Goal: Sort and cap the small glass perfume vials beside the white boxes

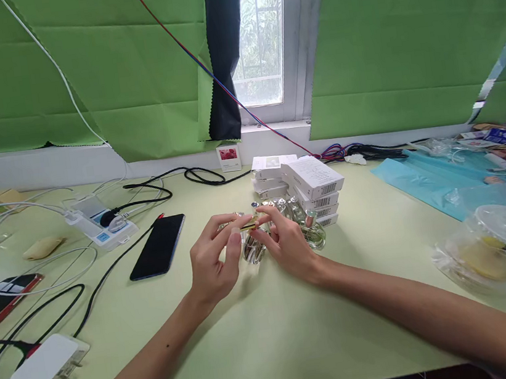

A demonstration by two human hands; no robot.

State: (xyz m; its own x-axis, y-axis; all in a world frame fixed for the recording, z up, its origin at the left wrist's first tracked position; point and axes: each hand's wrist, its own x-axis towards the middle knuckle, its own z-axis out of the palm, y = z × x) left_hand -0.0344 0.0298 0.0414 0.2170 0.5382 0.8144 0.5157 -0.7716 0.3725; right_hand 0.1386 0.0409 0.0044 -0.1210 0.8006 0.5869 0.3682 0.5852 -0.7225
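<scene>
Left hand [213, 260] and right hand [285, 241] pinch a small golden piece [249, 226] between them, and a loosened grip could drop it among the glass bottles [316, 236]!

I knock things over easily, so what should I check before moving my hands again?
1. Fingers of the left hand and right hand at the small gold-coloured piece: ok.
2. Glass bottles fully in sight: not ok, hands hide some.
3. White boxes stacked: ok, behind the bottles.
4. Phone clear of the left hand: ok.
5. Right forearm clear of the lidded plastic cup: cannot tell, they look close.
</scene>
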